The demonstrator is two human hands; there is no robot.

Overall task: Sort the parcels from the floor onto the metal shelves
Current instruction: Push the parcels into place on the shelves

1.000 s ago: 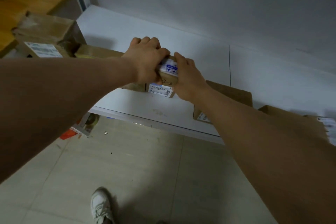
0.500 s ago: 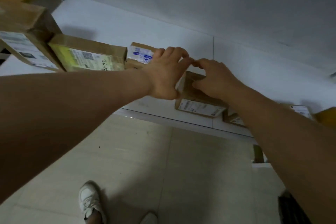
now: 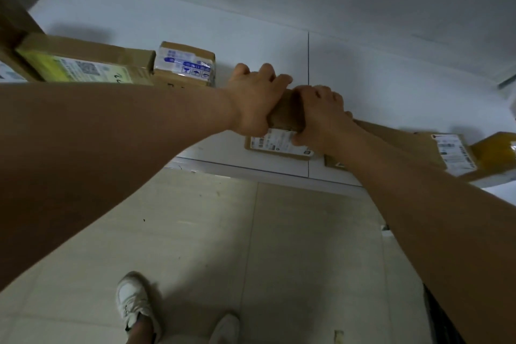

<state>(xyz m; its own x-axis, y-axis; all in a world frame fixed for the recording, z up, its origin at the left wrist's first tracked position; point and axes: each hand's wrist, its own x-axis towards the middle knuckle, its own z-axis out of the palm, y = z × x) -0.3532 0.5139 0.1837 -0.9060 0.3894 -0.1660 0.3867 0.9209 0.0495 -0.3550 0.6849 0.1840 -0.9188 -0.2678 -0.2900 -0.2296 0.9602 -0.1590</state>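
Note:
A small brown cardboard parcel (image 3: 282, 139) with a white label on its front face rests on the white metal shelf (image 3: 251, 45). My left hand (image 3: 255, 99) grips its left top edge and my right hand (image 3: 321, 114) grips its right side, so most of its top is hidden. To the left stands a small box with a blue-printed label (image 3: 184, 64), apart from my hands. Beside that lies a longer box with a yellow-green label (image 3: 83, 64).
More brown parcels (image 3: 435, 151) and a yellowish one (image 3: 497, 148) sit on the shelf to the right, close to my right forearm. A big box (image 3: 14, 25) stands far left. Pale floor tiles (image 3: 223, 232) and my two white shoes lie below the shelf edge.
Both hands have closed tighter around the labelled parcel, which has shifted slightly right along the shelf. The blue-labelled box, held a second ago, stands free at the left.

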